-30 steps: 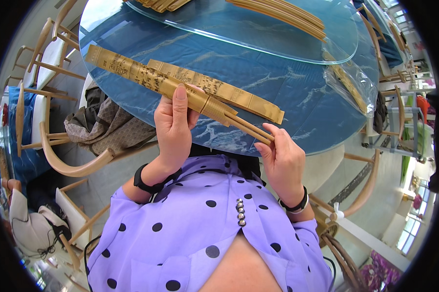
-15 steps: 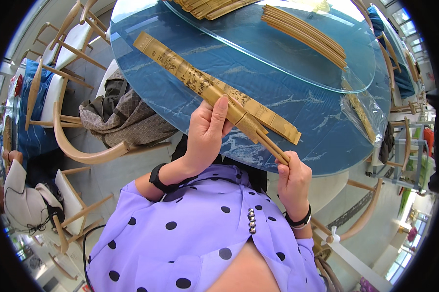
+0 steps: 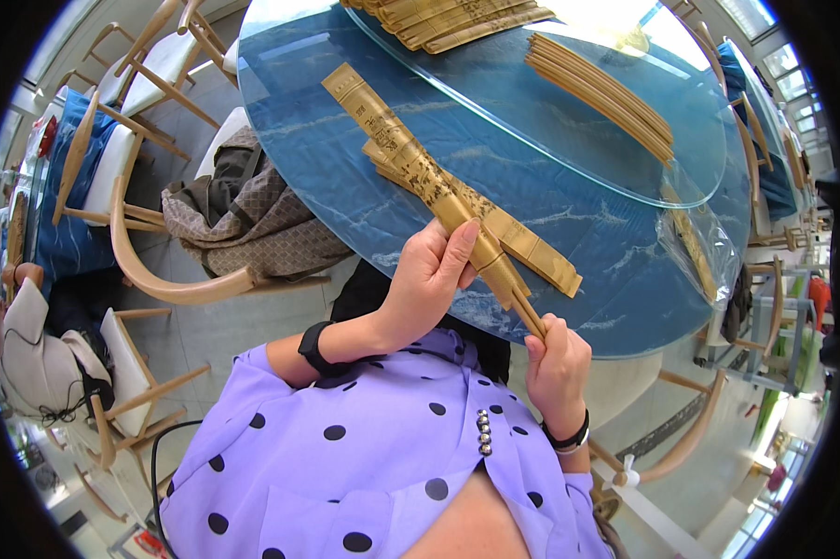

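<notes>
My left hand (image 3: 429,275) is closed around a long gold paper chopstick sleeve (image 3: 390,132) with dark printing, thumb on top. The sleeve slants from the upper left down to the lower right. Out of its lower end comes a pair of wooden chopsticks (image 3: 530,317), mostly hidden inside it. My right hand (image 3: 559,365) pinches their protruding ends between thumb and fingers. Behind the held sleeve, more gold sleeves (image 3: 524,240) lie on the table, partly covered by it.
The round table has a blue marbled top (image 3: 345,168) and a glass turntable (image 3: 513,110). On the turntable are a stack of gold sleeves (image 3: 457,20) and a row of wooden chopsticks (image 3: 601,91). A clear plastic bag (image 3: 702,250) lies at right. Left stands a chair (image 3: 182,291) holding a patterned bag (image 3: 257,219).
A shorter length of chopstick now shows below the sleeve. The sleeve slants more steeply, uncovering more of the sleeves behind it. My left hand sits lower and farther right; the view has shifted slightly.
</notes>
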A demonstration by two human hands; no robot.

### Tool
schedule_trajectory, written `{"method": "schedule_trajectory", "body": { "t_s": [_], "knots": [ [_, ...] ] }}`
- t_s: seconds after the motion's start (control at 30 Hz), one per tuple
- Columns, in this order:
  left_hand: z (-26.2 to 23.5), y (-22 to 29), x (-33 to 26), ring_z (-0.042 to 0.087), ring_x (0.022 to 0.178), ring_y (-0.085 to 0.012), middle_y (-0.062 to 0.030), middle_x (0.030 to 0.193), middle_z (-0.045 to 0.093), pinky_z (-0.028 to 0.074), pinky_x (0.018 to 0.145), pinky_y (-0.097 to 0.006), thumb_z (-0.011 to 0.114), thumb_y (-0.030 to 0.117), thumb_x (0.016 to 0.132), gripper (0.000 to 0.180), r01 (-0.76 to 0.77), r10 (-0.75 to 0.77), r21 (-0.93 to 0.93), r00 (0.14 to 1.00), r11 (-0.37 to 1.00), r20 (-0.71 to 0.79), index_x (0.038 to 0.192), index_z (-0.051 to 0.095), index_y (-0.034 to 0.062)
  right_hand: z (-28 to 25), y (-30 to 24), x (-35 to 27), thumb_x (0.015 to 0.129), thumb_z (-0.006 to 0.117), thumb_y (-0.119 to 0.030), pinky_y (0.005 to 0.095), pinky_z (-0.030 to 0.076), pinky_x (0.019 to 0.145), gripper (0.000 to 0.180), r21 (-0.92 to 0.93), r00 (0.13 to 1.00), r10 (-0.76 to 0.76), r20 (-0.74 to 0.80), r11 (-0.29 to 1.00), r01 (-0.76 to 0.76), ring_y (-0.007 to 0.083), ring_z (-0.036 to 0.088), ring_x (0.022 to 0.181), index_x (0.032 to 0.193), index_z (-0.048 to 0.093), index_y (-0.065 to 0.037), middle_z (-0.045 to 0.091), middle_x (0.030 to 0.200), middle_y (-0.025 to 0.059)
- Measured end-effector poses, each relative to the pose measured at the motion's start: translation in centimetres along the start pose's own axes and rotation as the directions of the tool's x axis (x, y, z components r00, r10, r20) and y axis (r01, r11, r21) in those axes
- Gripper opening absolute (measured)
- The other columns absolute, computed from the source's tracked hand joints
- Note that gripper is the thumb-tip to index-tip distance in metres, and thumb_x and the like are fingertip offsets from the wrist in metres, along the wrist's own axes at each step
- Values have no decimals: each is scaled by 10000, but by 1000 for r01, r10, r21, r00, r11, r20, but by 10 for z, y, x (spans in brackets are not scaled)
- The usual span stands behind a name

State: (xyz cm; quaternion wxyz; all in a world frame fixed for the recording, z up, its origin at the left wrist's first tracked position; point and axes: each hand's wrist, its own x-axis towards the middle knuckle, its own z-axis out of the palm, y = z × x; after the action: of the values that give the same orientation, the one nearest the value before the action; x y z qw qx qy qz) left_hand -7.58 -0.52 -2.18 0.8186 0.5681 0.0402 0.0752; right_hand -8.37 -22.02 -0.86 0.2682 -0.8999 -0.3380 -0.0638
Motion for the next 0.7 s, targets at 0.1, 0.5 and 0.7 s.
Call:
{"method": "schedule_trajectory", "body": {
  "t_s": [0.1, 0.5, 0.7],
  "knots": [
    [-3, 13, 0, 378, 545, -23, 33, 662, 503, 281, 496, -199, 397, 349, 1126, 397, 65, -64, -114, 998, 991, 8, 1040, 612, 27, 2, 2, -2, 1048, 549, -282, 427, 468, 560, 310, 2, 1000, 2, -12, 1000, -2, 344, 587, 624, 894, 517, -15, 568, 767, 131],
    [5, 5, -5, 472, 620, -52, 3, 690, 558, 382, 557, -221, 502, 214, 1098, 294, -36, 38, 72, 999, 997, -21, 931, 603, -6, 3, -4, 8, 1048, 550, -299, 427, 459, 530, 326, 33, 997, -42, -58, 998, 44, 343, 570, 589, 908, 528, -6, 571, 754, 137],
    [-3, 2, 5, 423, 672, -43, 32, 741, 501, 371, 593, -215, 514, 131, 1084, 186, -193, 199, 57, 971, 980, -134, 956, 576, 10, 4, -3, 3, 1048, 553, -305, 420, 458, 523, 332, 25, 995, -56, -78, 998, 58, 340, 570, 587, 905, 525, -7, 580, 775, 149]
  ]
}}
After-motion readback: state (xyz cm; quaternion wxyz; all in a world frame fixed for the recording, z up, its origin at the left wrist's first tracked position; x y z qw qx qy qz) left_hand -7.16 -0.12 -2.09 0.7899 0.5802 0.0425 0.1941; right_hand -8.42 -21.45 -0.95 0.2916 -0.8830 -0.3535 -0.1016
